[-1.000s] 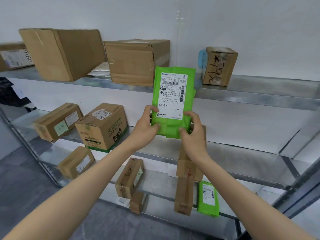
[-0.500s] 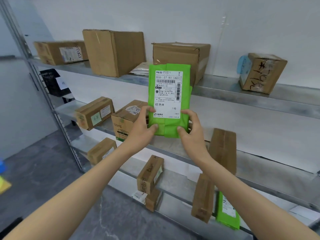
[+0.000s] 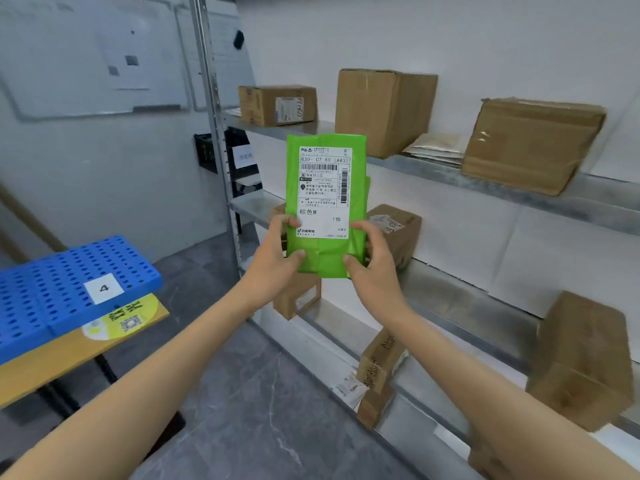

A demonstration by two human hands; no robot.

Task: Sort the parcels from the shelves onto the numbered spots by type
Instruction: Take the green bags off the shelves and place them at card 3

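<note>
I hold a green plastic mailer bag (image 3: 292,174) with a white shipping label upright in front of me. My left hand (image 3: 275,258) grips its lower left edge, thumb on the front. My right hand (image 3: 372,265) grips its lower right edge the same way. At the left, a blue perforated board (image 3: 52,289) carries a white tag marked 4 (image 3: 104,288). Behind the bag, metal shelves (image 3: 485,174) hold several brown cardboard boxes.
The blue board lies on a wooden table (image 3: 69,355) with a yellow sticker. A metal shelf post (image 3: 214,126) stands between the table and the shelves. Padded envelopes (image 3: 436,148) lie on the top shelf. Grey floor (image 3: 242,393) stretches between the table and the shelves.
My view has swung left: the shelves slid to the right and the blue board with tag 4 came into sight. Both hands keep the same hold on the green bag.
</note>
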